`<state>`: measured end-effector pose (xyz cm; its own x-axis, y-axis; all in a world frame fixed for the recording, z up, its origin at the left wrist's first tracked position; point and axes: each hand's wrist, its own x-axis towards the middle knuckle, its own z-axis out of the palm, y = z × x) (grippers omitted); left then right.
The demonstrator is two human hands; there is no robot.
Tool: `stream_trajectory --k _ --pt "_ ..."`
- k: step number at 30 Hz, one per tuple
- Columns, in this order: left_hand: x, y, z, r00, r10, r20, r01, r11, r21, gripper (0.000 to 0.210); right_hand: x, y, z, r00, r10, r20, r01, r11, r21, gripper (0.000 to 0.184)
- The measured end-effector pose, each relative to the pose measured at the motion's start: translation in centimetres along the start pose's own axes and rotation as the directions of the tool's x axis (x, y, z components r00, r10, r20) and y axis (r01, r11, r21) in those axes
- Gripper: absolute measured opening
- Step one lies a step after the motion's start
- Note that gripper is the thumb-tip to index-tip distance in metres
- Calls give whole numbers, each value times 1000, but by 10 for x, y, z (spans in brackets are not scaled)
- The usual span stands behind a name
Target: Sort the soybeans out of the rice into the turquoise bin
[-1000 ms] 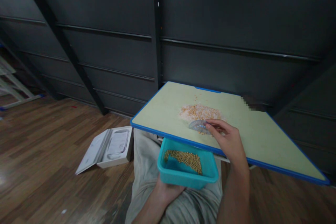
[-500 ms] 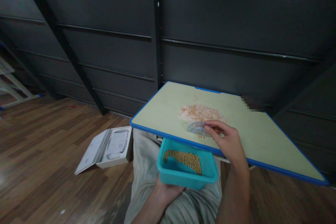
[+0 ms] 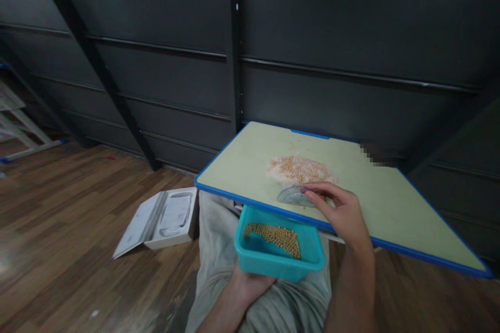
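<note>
My right hand (image 3: 339, 209) pinches a clear plastic protractor (image 3: 291, 195), its curved edge up, over the near side of the pale table top (image 3: 383, 192). Just beyond it lies a spread of soybeans (image 3: 302, 167) mixed with white grains. A turquoise plastic bin (image 3: 275, 268) sits over my lap, under the table's front edge, with beans (image 3: 283, 237) gathered across its bottom. Beneath the bin, my left hand (image 3: 250, 283) supports it from below; most of its fingers are hidden.
On the wooden floor to the left lies an opened white box (image 3: 172, 223) with a moulded insert. Dark panels (image 3: 175, 78) rise behind the table. A white metal frame (image 3: 23, 130) stands at far left. The table has a blue rim (image 3: 441, 263).
My right hand and the protractor have shifted slightly toward the table's near edge. Fewer loose beans show in front of the protractor. My left hand and the bin stay put.
</note>
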<state>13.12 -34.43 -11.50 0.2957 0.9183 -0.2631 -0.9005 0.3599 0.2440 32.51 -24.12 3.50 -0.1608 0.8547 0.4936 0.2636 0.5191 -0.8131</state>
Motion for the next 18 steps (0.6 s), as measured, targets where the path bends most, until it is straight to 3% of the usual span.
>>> stream_trajectory --k 8,18 --pt "1 -1 -4 1000 -3 -24 3 1000 4 62 2 0 1 1000 8 -29 -8 1000 0 17" --pt "-8 3 16 999 -7 -49 7 1000 6 67 2 5 1 1000 27 -1 -27 1000 9 17"
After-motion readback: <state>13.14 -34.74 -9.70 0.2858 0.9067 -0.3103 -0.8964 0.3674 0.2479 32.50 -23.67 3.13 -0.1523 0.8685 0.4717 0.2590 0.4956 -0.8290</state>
